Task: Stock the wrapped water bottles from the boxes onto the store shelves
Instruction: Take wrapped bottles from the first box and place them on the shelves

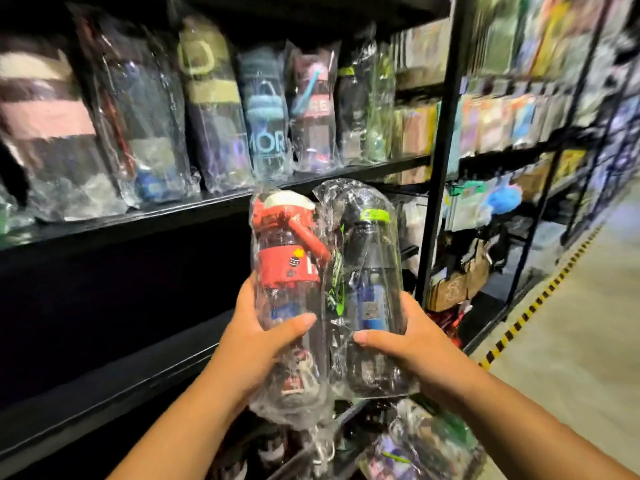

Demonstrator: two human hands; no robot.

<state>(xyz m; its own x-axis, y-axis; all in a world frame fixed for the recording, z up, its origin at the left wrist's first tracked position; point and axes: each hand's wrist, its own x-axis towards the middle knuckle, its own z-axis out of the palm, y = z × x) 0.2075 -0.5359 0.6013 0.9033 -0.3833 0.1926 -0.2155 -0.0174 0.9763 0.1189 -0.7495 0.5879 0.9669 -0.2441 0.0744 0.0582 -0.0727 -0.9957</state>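
- Left hand (258, 336) grasps the red bottle (289, 271), upright in its clear wrap.
- Right hand (412, 336) grasps the black bottle (370, 271), wrapped, touching the red one.
- Both are held up before the shelf (138, 216) of wrapped bottles.

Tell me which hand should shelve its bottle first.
Left, probably: the left hand grips the red-capped bottle nearest the dark lower shelf, while the right hand holds the green-capped bottle on the aisle side, farther from it.
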